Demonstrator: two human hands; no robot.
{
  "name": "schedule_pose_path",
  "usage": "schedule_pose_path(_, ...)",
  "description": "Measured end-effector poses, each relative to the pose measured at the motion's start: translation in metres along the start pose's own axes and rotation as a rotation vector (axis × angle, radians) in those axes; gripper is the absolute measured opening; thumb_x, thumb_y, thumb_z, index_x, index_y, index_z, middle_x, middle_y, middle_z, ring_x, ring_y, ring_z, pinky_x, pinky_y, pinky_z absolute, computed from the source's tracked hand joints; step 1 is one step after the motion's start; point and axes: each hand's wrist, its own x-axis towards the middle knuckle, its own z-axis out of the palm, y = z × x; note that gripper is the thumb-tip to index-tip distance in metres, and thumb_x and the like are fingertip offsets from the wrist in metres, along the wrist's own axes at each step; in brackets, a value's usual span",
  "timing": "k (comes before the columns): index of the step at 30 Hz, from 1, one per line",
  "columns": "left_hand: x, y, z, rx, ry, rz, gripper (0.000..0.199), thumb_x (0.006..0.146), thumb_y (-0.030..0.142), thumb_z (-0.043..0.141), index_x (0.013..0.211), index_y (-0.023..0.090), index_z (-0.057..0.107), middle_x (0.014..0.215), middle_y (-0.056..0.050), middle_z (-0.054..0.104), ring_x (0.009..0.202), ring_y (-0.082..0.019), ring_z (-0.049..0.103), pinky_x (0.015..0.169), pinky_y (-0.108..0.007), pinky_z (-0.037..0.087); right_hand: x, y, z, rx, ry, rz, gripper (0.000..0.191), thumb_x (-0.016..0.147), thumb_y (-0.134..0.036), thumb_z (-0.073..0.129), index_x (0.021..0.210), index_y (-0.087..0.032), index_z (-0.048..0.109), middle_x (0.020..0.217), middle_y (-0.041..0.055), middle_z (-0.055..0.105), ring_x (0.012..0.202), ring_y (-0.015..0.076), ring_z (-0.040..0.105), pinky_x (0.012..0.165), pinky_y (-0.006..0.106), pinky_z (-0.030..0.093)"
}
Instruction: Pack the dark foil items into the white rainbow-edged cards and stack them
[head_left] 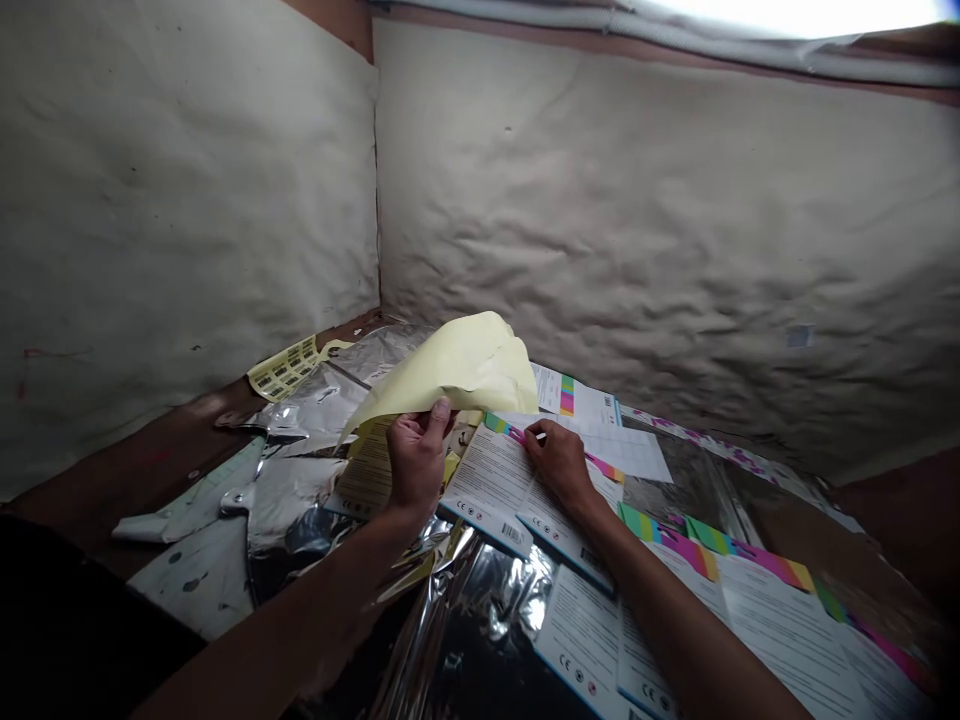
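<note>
My left hand [417,455] pinches a curled pale yellow backing sheet [450,365], thumb on top and fingers beneath. The sheet arches up and away over the printed packets. My right hand [559,458] lies on a white printed packet [491,470] with a bright striped edge, its fingers bunched at the packet's upper right corner. Whether a small label sits under those fingertips is hidden. Another printed packet [566,525] lies partly below my right wrist, and one more printed packet [364,470] shows left of my left hand, shaded yellow by the sheet.
Several more packets [787,620] overlap at the right. Shiny silver film [495,590] covers the work surface. A yellow sheet of barcode labels [285,368] leans at the back left. Paper-covered walls [637,230] meet in a corner behind. A white paper [630,452] lies beyond my right hand.
</note>
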Motion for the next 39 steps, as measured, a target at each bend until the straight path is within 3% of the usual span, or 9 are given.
schedule_pose_path(7, -0.002, 0.002, 0.0, 0.003, -0.014, -0.014, 0.025, 0.076, 0.032, 0.077, 0.089, 0.011, 0.074, 0.088, -0.008, 0.076, 0.078, -0.017, 0.072, 0.078, -0.026, 0.057, -0.004, -0.001, 0.006, -0.097, 0.007, -0.068, 0.016, 0.087, -0.025, 0.053, 0.079, -0.019, 0.066, 0.081, 0.0059, 0.07, 0.07, 0.0212, 0.063, 0.064, 0.03, 0.04)
schedule_pose_path(13, -0.003, 0.003, 0.001, 0.001, -0.036, -0.023, 0.029, 0.075, 0.033, 0.077, 0.092, 0.011, 0.074, 0.091, -0.009, 0.076, 0.08, -0.018, 0.072, 0.08, -0.028, 0.057, -0.001, -0.003, 0.003, -0.002, 0.042, -0.017, 0.019, 0.088, -0.031, 0.052, 0.081, -0.02, 0.066, 0.081, 0.0051, 0.072, 0.069, 0.02, 0.067, 0.064, 0.028, 0.046)
schedule_pose_path(18, -0.004, 0.005, 0.001, 0.013, -0.022, -0.031, 0.029, 0.075, 0.035, 0.078, 0.089, 0.01, 0.074, 0.087, -0.008, 0.076, 0.077, -0.017, 0.071, 0.078, -0.027, 0.057, 0.003, 0.017, -0.042, 0.084, 0.096, 0.073, 0.03, 0.091, -0.042, 0.047, 0.087, -0.018, 0.066, 0.078, 0.0052, 0.074, 0.067, 0.0193, 0.072, 0.059, 0.025, 0.051)
schedule_pose_path(21, -0.006, 0.006, 0.001, 0.009, -0.056, -0.042, 0.03, 0.075, 0.036, 0.078, 0.091, 0.01, 0.074, 0.085, -0.007, 0.076, 0.076, -0.018, 0.071, 0.076, -0.028, 0.057, -0.008, 0.037, -0.077, 0.033, 0.142, 0.097, 0.03, 0.09, -0.044, 0.05, 0.087, -0.019, 0.066, 0.077, 0.0052, 0.074, 0.069, 0.0206, 0.073, 0.061, 0.026, 0.051)
schedule_pose_path(24, -0.009, 0.005, 0.002, -0.003, -0.062, -0.067, 0.032, 0.073, 0.035, 0.081, 0.093, 0.011, 0.074, 0.084, -0.006, 0.076, 0.076, -0.018, 0.071, 0.076, -0.028, 0.057, -0.025, 0.054, -0.092, -0.047, 0.154, 0.084, 0.025, 0.088, -0.04, 0.053, 0.085, -0.02, 0.067, 0.076, 0.0038, 0.073, 0.067, 0.0201, 0.071, 0.062, 0.027, 0.05)
schedule_pose_path(31, -0.009, 0.003, 0.003, 0.009, -0.065, -0.091, 0.032, 0.072, 0.035, 0.081, 0.093, 0.012, 0.073, 0.084, -0.005, 0.075, 0.076, -0.018, 0.071, 0.081, -0.032, 0.057, -0.045, 0.067, -0.067, -0.178, 0.067, -0.004, 0.02, 0.091, -0.037, 0.051, 0.087, -0.023, 0.066, 0.08, 0.0025, 0.073, 0.069, 0.0203, 0.069, 0.064, 0.028, 0.045)
schedule_pose_path(39, -0.011, -0.001, 0.002, 0.036, -0.096, -0.129, 0.035, 0.07, 0.036, 0.083, 0.094, 0.011, 0.074, 0.082, -0.005, 0.075, 0.073, -0.018, 0.071, 0.075, -0.029, 0.058, -0.051, 0.066, -0.062, -0.293, 0.021, 0.009, 0.022, 0.096, -0.034, 0.045, 0.097, -0.022, 0.064, 0.081, 0.0021, 0.075, 0.07, 0.0212, 0.07, 0.062, 0.028, 0.041)
